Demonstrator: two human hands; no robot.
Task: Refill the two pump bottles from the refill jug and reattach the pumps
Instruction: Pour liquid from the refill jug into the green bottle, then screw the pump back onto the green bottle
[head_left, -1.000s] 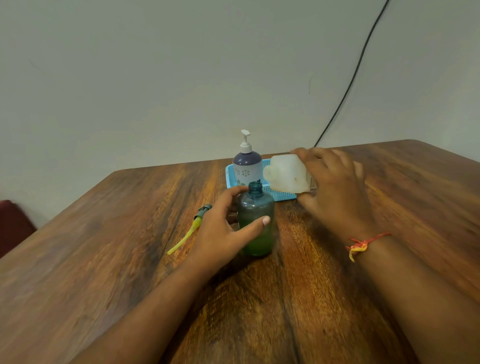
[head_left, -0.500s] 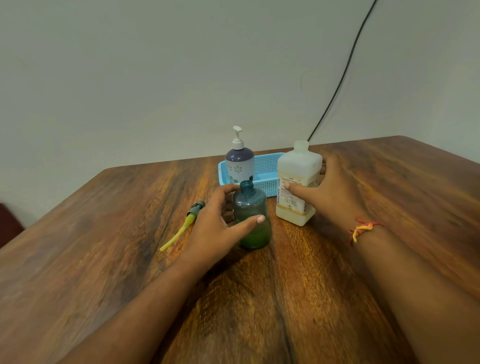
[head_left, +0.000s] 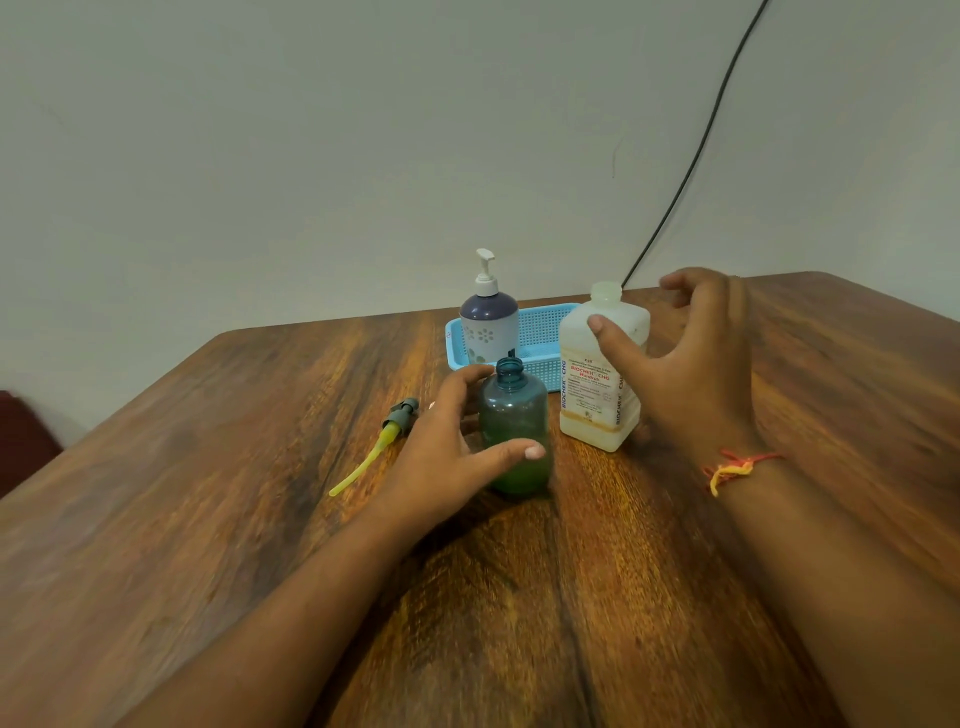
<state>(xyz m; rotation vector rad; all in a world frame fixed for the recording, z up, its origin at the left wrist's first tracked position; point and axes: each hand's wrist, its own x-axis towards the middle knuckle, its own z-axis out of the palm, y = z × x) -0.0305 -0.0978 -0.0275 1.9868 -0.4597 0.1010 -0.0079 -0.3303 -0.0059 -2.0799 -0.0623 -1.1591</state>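
Observation:
A teal-green pump bottle (head_left: 514, 415) stands open-necked on the table, holding some green liquid at the bottom. My left hand (head_left: 441, 457) grips it, thumb on the front and fingers round the back. Its pump (head_left: 384, 436), grey head with a yellow tube, lies on the table to the left. The white refill jug (head_left: 587, 400) stands upright and uncapped just right of the bottle. My right hand (head_left: 691, 374) hovers beside the jug with fingers spread and holds nothing. A purple-and-white pump bottle (head_left: 488, 327), pump on, stands in the blue basket (head_left: 545, 332) behind.
The wooden table (head_left: 260, 519) reaches the wall at the back. A black cable (head_left: 691, 156) runs down the wall to the table's far edge behind the jug. A dark red object (head_left: 21, 441) sits off the table's left side.
My right hand brought the tilted jug upright, set it down beside the green bottle, and has let go of it. My left hand has kept its hold on the bottle.

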